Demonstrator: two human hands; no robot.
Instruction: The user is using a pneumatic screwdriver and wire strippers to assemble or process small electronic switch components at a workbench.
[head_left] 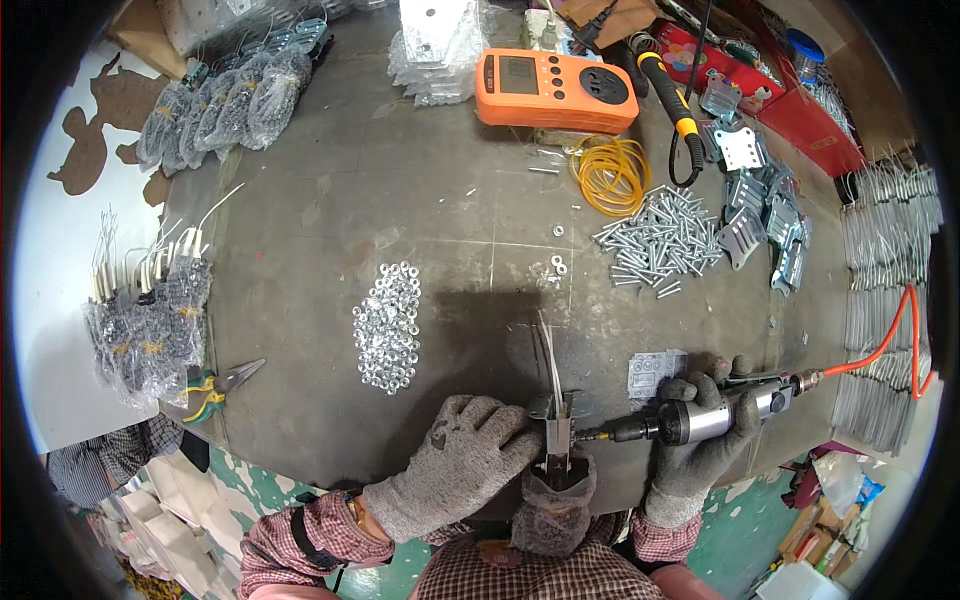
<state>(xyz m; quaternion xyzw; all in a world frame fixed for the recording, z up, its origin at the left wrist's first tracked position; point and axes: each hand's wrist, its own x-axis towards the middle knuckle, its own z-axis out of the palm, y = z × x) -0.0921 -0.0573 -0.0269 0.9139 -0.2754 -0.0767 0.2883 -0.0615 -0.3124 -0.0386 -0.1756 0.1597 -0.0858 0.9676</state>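
My left hand (462, 465), in a grey knitted glove, is closed on the side of a metal bracket assembly (558, 436). Thin pale wires rise from its top, and its lower end is wrapped in bubble wrap (556, 515) close to my body. My gloved right hand (700, 440) is wrapped round a silver and black pneumatic screwdriver (690, 421), held level. The driver's bit points left and meets the bracket's side; the exact contact is too small to make out. An orange air hose (872, 358) runs from the driver's back end.
Nuts (388, 325) lie in a pile left of centre, screws (662, 238) at right, beside metal plates (745, 205). Yellow-green pliers (215, 390) and wrapped parts (150, 320) sit at left. An orange meter (555, 90), yellow tubing (612, 177) and a soldering iron (668, 95) are farther back.
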